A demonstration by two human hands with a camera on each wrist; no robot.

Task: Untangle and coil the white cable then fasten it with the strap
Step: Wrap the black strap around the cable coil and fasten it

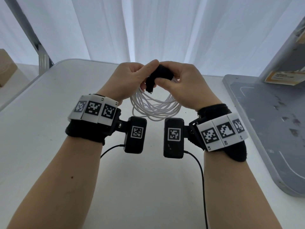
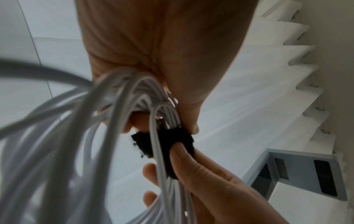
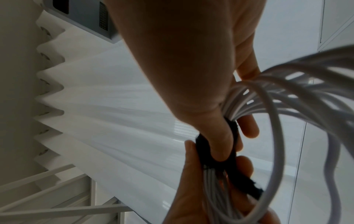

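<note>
Both hands hold the coiled white cable point(image 1: 155, 106) up above the white table point(image 1: 49, 146); its loops hang below the hands. A black strap point(image 1: 158, 75) is wrapped over the top of the bundle, one frayed end hanging loose. My left hand point(image 1: 145, 70) grips the bundle point(image 2: 114, 121) beside the strap point(image 2: 172, 139), thumb against it. My right hand point(image 1: 166, 73) pinches the strap point(image 3: 203, 153) between thumb and fingers, around the cable point(image 3: 277, 106). The cable's ends are hidden.
A grey mat point(image 1: 264, 129) lies on the table at the right, with a grey panel leaning up behind it. White curtains point(image 1: 165, 30) hang behind the table. A cardboard box point(image 1: 6, 68) and a metal frame post point(image 1: 41, 52) stand at the left.
</note>
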